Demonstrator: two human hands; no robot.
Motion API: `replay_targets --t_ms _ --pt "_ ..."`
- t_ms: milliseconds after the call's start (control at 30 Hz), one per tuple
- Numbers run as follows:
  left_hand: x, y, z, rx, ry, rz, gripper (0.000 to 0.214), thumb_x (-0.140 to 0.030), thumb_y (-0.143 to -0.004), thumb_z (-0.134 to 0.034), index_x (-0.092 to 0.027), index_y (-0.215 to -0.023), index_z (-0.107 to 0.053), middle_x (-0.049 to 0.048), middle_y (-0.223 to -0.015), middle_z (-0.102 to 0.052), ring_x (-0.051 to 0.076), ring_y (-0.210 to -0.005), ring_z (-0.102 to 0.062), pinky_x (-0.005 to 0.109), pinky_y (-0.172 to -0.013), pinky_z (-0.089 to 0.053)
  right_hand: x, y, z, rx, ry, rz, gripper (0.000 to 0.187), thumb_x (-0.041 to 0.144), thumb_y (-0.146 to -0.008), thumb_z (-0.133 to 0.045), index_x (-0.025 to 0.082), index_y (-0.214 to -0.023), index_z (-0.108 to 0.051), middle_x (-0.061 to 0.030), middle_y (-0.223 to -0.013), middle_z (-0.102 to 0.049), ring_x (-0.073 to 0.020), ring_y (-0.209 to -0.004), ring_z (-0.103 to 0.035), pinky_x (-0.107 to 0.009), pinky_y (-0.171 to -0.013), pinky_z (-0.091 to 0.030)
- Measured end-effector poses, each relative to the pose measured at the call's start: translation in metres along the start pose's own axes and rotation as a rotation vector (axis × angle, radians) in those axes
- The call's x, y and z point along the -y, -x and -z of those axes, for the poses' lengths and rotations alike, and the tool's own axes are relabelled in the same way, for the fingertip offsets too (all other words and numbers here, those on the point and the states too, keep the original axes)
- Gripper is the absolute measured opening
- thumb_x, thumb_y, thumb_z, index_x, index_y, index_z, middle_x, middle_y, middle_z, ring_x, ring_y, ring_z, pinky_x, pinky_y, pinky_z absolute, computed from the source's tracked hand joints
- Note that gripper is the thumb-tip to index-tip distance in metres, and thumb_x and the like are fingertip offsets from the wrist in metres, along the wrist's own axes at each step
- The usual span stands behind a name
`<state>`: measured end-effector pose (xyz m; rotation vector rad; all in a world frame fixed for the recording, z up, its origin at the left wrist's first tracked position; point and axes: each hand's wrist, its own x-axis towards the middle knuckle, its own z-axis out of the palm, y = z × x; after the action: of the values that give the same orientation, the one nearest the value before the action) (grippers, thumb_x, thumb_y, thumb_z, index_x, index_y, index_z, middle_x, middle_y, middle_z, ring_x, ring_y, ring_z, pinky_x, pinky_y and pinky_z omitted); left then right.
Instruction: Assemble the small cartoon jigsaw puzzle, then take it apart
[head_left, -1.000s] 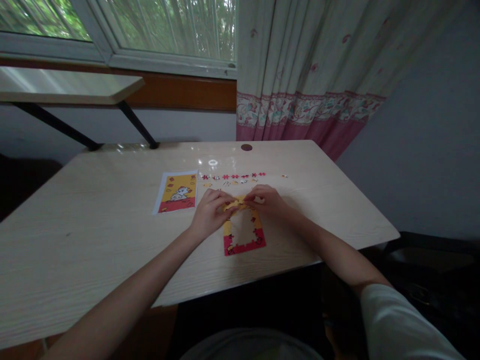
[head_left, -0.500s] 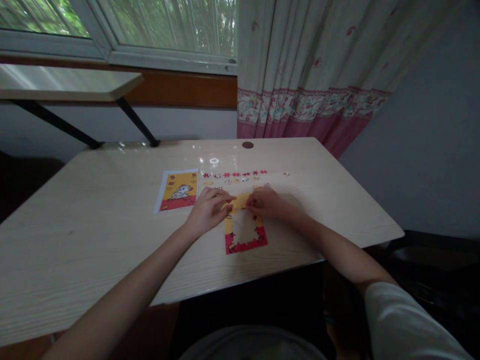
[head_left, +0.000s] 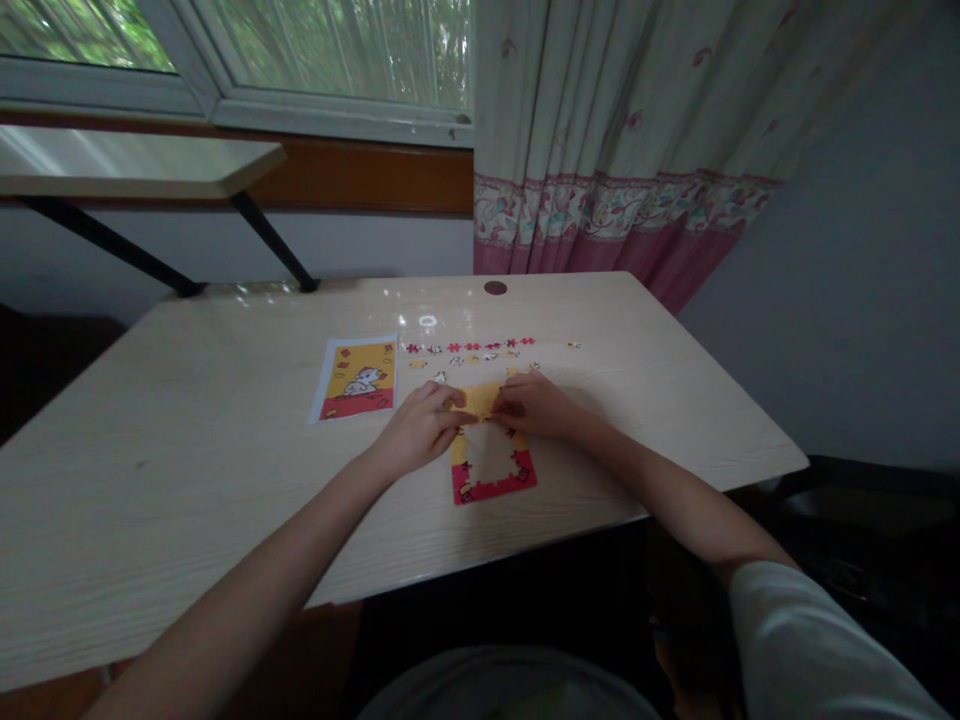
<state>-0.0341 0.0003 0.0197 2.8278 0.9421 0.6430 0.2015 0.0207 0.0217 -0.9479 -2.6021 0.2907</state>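
A partly joined jigsaw puzzle [head_left: 495, 490] lies near the table's front edge, red at the bottom and yellow up the sides, around a bare middle. My left hand [head_left: 420, 430] is at its upper left, thumb and forefinger closed at a yellow puzzle piece [head_left: 481, 401] along the inner edge. From the right, my right hand [head_left: 531, 408] pinches at the same yellow area, fingertips bent down. My fingers hide part of the puzzle's top and the exact outline of the piece. Loose puzzle pieces [head_left: 472, 347] lie in rows just beyond my hands.
A printed picture [head_left: 360, 380] of a white animal on yellow and red lies left of the puzzle. One loose piece [head_left: 574, 345] sits apart at the right. A raised shelf [head_left: 142, 165] stands at the back left; a curtain [head_left: 585, 200] hangs behind the table [head_left: 225, 450].
My left hand's fingertips have shifted slightly, with the thumb now further right and closer to my right fingers. My right hand has hardly moved.
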Motion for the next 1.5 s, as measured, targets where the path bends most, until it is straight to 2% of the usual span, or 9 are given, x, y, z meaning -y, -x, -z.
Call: replay_targets --t_ms 167,267,400,567,767,1000,1500 --pt "-0.001 0.000 0.000 0.004 -0.002 0.003 0.034 -0.011 -0.080 -0.046 -0.024 -0.101 -0.069 0.0087 -0.101 -0.056 0.023 -0.095 -0.048 0.041 -0.082 -0.044 0.000 0.002 0.003 -0.013 0.027 0.046 0.010 0.023 -0.081 -0.059 0.017 -0.080 -0.067 -0.0030 -0.075 -0.063 -0.0130 -0.069 -0.053 -0.026 -0.068 -0.032" --pt "-0.003 -0.001 0.001 0.018 -0.031 0.000 0.032 -0.013 -0.082 -0.046 -0.023 -0.101 -0.069 0.0097 -0.101 -0.057 0.024 -0.094 -0.048 0.042 -0.079 -0.044 0.002 0.003 0.005 0.034 0.052 0.105 0.010 0.020 -0.080 -0.059 0.020 -0.084 -0.068 -0.0032 -0.080 -0.064 -0.0138 -0.072 -0.054 -0.027 -0.070 -0.032" --pt "-0.005 -0.002 0.001 0.040 -0.097 -0.006 0.029 -0.016 -0.084 -0.047 -0.023 -0.100 -0.069 0.0108 -0.102 -0.057 0.025 -0.094 -0.048 0.041 -0.078 -0.043 0.005 0.002 0.009 0.087 0.071 0.114 0.012 0.020 -0.081 -0.058 0.020 -0.088 -0.068 -0.0037 -0.085 -0.065 -0.0145 -0.076 -0.054 -0.028 -0.072 -0.033" --pt "-0.001 0.001 0.001 0.056 -0.095 -0.014 0.031 -0.015 -0.085 -0.045 -0.024 -0.103 -0.068 0.0103 -0.106 -0.055 0.025 -0.096 -0.048 0.040 -0.079 -0.043 -0.003 0.002 0.011 0.103 -0.051 0.132 0.014 0.021 -0.084 -0.056 0.019 -0.089 -0.069 -0.0027 -0.081 -0.064 -0.0119 -0.072 -0.053 -0.024 -0.070 -0.036" --pt "0.012 0.011 0.012 0.035 -0.012 -0.009 0.036 -0.013 -0.086 -0.042 -0.026 -0.109 -0.066 0.0095 -0.110 -0.054 0.022 -0.095 -0.050 0.039 -0.080 -0.045 -0.022 0.008 0.018 -0.001 -0.070 0.046 0.016 0.030 -0.083 -0.060 0.017 -0.089 -0.068 -0.0025 -0.076 -0.063 -0.0125 -0.071 -0.055 -0.025 -0.071 -0.037" --pt "0.021 0.014 0.017 0.056 -0.048 -0.014 0.033 -0.015 -0.087 -0.041 -0.023 -0.102 -0.069 0.0094 -0.096 -0.056 0.020 -0.087 -0.051 0.035 -0.074 -0.047 -0.028 0.009 0.018 0.092 0.010 -0.010 0.027 0.037 -0.078 -0.064 0.019 -0.099 -0.068 -0.0008 -0.073 -0.063 -0.0123 -0.069 -0.054 -0.026 -0.070 -0.034" --pt "0.021 0.015 0.017 0.141 -0.055 0.025 0.037 -0.012 -0.084 -0.041 -0.023 -0.109 -0.066 0.0067 -0.090 -0.057 0.017 -0.081 -0.054 0.031 -0.071 -0.048 -0.026 0.010 0.017 0.089 -0.006 -0.057 0.028 0.038 -0.078 -0.064 0.020 -0.099 -0.068 0.0005 -0.068 -0.061 -0.0118 -0.066 -0.052 -0.025 -0.068 -0.034"
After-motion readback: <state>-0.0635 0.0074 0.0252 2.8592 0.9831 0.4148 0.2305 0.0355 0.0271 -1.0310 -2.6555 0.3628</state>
